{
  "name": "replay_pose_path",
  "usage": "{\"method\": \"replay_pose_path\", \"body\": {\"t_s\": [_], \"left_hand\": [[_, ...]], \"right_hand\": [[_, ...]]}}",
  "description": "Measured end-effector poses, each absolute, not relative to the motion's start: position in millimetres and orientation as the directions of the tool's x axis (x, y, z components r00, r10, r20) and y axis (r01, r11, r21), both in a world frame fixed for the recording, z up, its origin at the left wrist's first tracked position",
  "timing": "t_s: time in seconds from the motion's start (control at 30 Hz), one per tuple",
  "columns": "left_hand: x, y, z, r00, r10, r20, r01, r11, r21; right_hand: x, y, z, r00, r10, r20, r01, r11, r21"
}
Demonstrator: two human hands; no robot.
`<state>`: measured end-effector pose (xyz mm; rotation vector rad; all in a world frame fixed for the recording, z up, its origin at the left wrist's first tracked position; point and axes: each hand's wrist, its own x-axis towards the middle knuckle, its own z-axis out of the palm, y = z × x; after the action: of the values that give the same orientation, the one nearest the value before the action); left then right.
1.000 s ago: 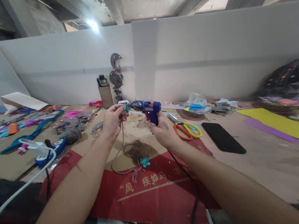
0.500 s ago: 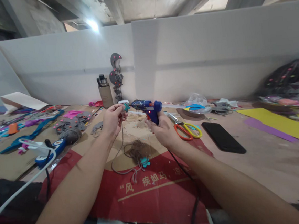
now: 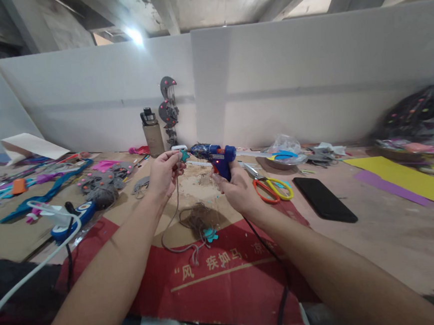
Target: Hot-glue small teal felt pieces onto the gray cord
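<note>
My right hand (image 3: 234,187) grips the handle of a blue hot glue gun (image 3: 216,157) with a lit red lamp, its nozzle pointing left. My left hand (image 3: 162,174) pinches a small teal piece (image 3: 184,156) and a grey string (image 3: 178,201) right at the nozzle's tip. The string hangs down to a brown ball of twine (image 3: 200,218) on the cardboard, where another teal piece (image 3: 209,234) lies. The gun's black cord (image 3: 282,277) runs down along my right forearm.
Orange and yellow scissors (image 3: 272,187) and a black phone (image 3: 324,199) lie right of my hands. A bottle (image 3: 153,133) and a grey hanging ornament (image 3: 169,108) stand at the white wall. Foam shapes, a second glue gun (image 3: 71,219) and a white cable crowd the left; yellow sheets (image 3: 410,180) lie right.
The glue gun and my right hand have shifted slightly to the right; my left hand keeps the teal piece at the nozzle.
</note>
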<state>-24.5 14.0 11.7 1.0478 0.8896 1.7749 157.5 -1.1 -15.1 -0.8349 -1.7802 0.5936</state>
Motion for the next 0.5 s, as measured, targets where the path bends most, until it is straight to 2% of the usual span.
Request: {"method": "replay_pose_path", "body": {"t_s": [0.5], "left_hand": [[-23.8, 13.1, 11.8, -0.258, 0.918, 0.300, -0.309, -0.372, 0.875]], "right_hand": [[156.6, -2.1, -14.2, -0.225, 0.760, 0.609, 0.252, 0.650, -0.717]]}}
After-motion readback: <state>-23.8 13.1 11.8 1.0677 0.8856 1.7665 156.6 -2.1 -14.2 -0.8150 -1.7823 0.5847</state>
